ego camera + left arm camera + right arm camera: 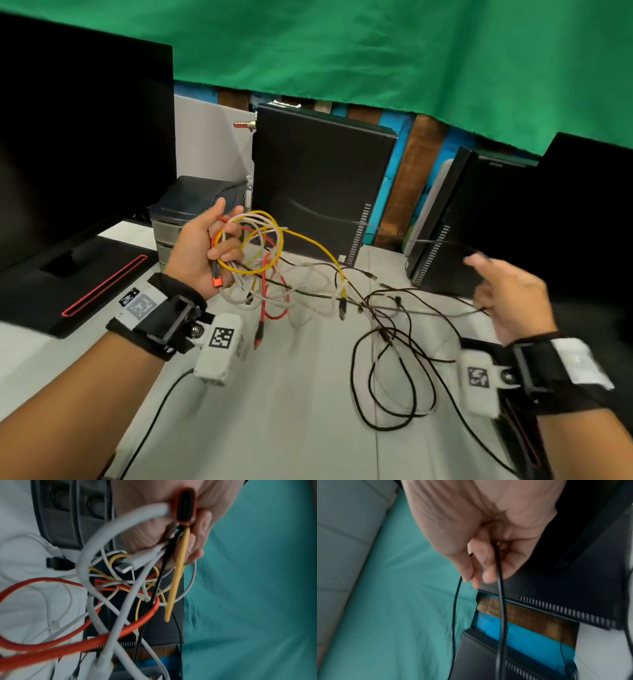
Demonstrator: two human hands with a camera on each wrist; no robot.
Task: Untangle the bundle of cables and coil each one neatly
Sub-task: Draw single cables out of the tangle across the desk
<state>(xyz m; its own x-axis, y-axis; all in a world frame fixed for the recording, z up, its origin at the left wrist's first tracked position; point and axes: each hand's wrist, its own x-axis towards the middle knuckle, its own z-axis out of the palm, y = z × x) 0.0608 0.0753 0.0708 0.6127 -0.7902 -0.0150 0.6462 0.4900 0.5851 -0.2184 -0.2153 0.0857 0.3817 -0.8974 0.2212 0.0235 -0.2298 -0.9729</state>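
My left hand (205, 255) is raised over the white table (274, 421) and grips a tangled bundle. The bundle holds a yellow cable (274, 236), a red cable (263, 291) and white cables (308, 274). An orange plug (217, 280) sticks out below the palm. In the left wrist view my fingers (197, 536) curl round the orange plug (186, 505), a yellow cable (178, 574), a white cable (102, 545) and a red cable (51, 645). My right hand (507, 298) pinches a thin black cable (500, 588), whose loops (394, 383) lie on the table and run into the bundle.
A black monitor (85, 137) and its base with a red stripe (102, 284) stand at the left. A small drawer unit (191, 212) and two black computer cases (318, 185) (445, 222) stand behind the cables. Green cloth (376, 51) hangs at the back.
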